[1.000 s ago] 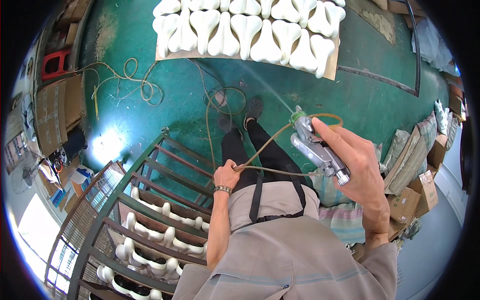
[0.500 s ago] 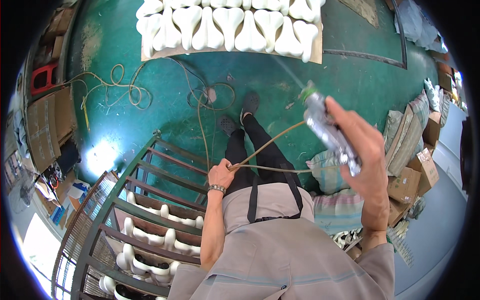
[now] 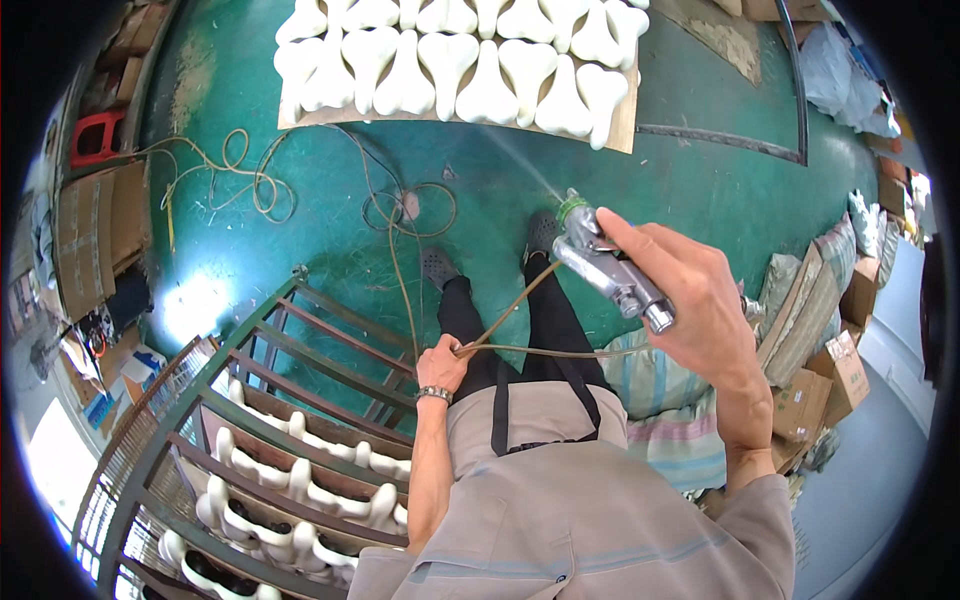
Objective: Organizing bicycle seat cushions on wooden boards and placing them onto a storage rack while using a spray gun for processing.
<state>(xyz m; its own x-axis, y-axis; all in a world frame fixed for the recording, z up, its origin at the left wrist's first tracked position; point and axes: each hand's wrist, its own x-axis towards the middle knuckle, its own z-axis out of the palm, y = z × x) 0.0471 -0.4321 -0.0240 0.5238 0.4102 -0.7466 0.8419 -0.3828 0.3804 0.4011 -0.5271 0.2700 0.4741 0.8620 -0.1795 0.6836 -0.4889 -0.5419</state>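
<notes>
gripping metal spray gun [image 3: 610, 272], thin hose [image 3: 500, 325], glossy white moulded shapes [image 3: 455, 65]

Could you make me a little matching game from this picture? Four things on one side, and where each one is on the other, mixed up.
Things:
1. metal spray gun
2. thin tan hose
3. white moulded shapes
4. red stool

Places:
A. spread in rows on a board on the green floor
B. at the far left edge, beside the cardboard boxes
C. raised in the right hand
D. gripped in the left hand, at the thigh

Pairs: 1-C, 2-D, 3-A, 4-B
</notes>
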